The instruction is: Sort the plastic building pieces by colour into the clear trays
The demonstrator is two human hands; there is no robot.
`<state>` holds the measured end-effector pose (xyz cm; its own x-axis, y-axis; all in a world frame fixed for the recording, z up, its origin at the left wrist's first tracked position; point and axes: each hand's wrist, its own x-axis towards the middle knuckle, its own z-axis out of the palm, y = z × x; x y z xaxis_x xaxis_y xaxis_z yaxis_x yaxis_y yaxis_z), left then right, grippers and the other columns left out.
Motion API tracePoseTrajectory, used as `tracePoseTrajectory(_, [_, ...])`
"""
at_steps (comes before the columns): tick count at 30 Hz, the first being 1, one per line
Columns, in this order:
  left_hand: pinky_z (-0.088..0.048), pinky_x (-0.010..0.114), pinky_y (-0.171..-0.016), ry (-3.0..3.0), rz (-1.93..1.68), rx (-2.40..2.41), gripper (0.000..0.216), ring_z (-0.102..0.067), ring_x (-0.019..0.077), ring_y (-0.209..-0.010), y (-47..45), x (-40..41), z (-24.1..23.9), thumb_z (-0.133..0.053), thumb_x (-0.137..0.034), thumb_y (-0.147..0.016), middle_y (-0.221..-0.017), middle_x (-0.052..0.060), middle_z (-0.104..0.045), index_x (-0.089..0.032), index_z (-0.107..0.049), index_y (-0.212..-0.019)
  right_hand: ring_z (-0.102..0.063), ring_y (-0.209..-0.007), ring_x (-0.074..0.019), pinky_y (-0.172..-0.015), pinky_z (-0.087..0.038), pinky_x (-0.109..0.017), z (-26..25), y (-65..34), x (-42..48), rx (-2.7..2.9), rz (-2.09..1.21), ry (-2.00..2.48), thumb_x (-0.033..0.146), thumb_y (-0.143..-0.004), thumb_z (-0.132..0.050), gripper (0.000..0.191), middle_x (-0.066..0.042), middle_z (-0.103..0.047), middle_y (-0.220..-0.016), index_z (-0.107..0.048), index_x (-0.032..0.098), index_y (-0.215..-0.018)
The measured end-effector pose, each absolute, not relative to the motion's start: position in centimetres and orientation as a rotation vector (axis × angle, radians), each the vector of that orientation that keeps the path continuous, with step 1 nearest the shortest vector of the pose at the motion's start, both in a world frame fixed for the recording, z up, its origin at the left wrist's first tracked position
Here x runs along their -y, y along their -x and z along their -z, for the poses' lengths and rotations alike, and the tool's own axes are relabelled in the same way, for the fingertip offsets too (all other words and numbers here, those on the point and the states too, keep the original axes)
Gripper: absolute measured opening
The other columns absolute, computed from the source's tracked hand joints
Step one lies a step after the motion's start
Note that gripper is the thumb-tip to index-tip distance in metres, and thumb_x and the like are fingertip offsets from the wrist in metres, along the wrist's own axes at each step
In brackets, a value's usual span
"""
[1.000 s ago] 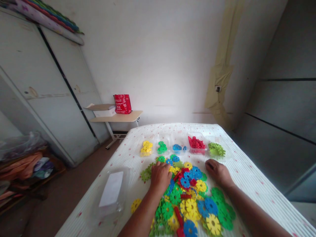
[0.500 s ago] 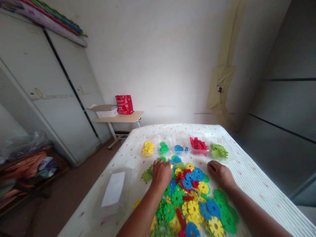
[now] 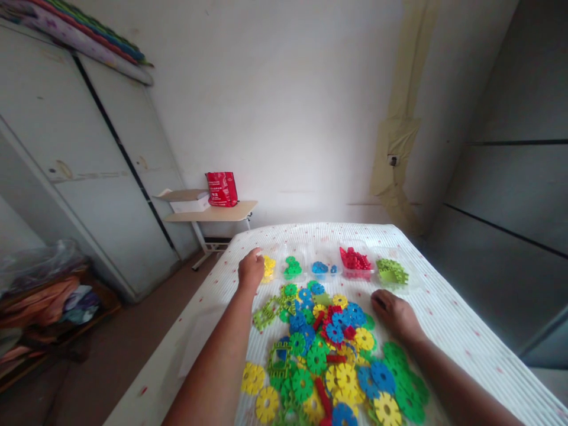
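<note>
My left hand (image 3: 251, 270) is at the left side of the clear compartment of yellow pieces (image 3: 268, 267), fingers curled together; what they hold, if anything, is hidden. My right hand (image 3: 396, 312) rests on the cloth right of the pile, loosely closed, and I see nothing in it. Between my forearms lies a mixed pile of plastic snowflake discs (image 3: 346, 378) in yellow, green and blue. Red pieces (image 3: 336, 358) and light green square frames (image 3: 279, 358) are mixed in. Behind it stand compartments with green discs (image 3: 292, 267), blue discs (image 3: 320, 268), red pieces (image 3: 355, 260) and light green pieces (image 3: 392, 271).
A white striped cloth (image 3: 448, 331) covers the table. A clear lid with white paper (image 3: 195, 340) lies at left, mostly behind my left forearm. A small side table (image 3: 239, 210) with a red bag (image 3: 222, 189) stands by the wall, near a cabinet (image 3: 102, 207).
My left hand has moved from the pile's far left, forward and left, to the yellow compartment. The square frames and yellow discs on the pile's left are uncovered. My right hand stays put.
</note>
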<state>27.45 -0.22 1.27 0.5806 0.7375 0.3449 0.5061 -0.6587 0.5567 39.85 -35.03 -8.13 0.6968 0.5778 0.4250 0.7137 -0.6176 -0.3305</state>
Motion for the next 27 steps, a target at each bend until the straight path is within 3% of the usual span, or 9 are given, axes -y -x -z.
tracePoseTrajectory(10, [-0.047,0.026,-0.086,-2.547,-0.684,-0.636,0.030,-0.062,0.0145,-0.093,-19.1,4.7,2.1,-0.040,-0.017,-0.079,-0.098,0.003,-0.069,-0.018,-0.065,-0.095,-0.058,-0.065,-0.0140,-0.060,-0.041,-0.022,8.5,-40.1,35.1,1.011,0.365,2.441,0.030,-0.083,-0.037,0.024,-0.002,-0.061,-0.072,-0.057,0.021,-0.075])
tracePoseTrajectory(14, [-0.049,0.029,-0.085,-2.683,-0.716,-0.515,0.034,-0.062,0.0151,-0.095,-13.0,7.1,5.2,-0.037,-0.019,-0.081,-0.102,0.004,-0.067,-0.021,-0.063,-0.102,-0.058,-0.066,-0.0143,-0.060,-0.041,-0.023,8.5,-40.0,35.1,1.035,0.378,2.458,0.031,-0.083,-0.036,0.026,-0.003,-0.061,-0.073,-0.058,0.021,-0.075])
tracePoseTrajectory(19, [-0.051,0.033,-0.085,-2.949,-0.876,-0.372,0.033,-0.059,0.0189,-0.103,-8.1,9.3,8.8,-0.048,-0.032,-0.081,-0.114,0.006,-0.062,-0.026,-0.060,-0.111,-0.058,-0.063,-0.0138,-0.057,-0.040,-0.022,8.3,-39.8,35.1,1.026,0.409,2.462,0.033,-0.083,-0.037,0.026,-0.002,-0.062,-0.072,-0.058,0.022,-0.073])
tracePoseTrajectory(24, [-0.044,0.043,-0.094,-3.062,-0.823,-0.119,0.046,-0.050,0.0238,-0.115,-6.6,10.4,11.5,-0.050,-0.041,-0.079,-0.128,0.005,-0.053,-0.030,-0.049,-0.123,-0.059,-0.064,-0.0145,-0.058,-0.041,-0.023,8.5,-40.0,35.2,1.027,0.395,2.462,0.035,-0.082,-0.038,0.025,-0.002,-0.063,-0.075,-0.058,0.022,-0.076])
tracePoseTrajectory(27, [-0.043,0.039,-0.096,-2.997,-0.746,-0.083,0.051,-0.043,0.0240,-0.122,-6.3,11.0,12.5,-0.050,-0.043,-0.078,-0.135,0.005,-0.045,-0.030,-0.045,-0.127,-0.059,-0.064,-0.0151,-0.058,-0.042,-0.023,8.8,-40.3,35.3,1.028,0.382,2.467,0.037,-0.082,-0.039,0.024,-0.003,-0.064,-0.077,-0.058,0.023,-0.077])
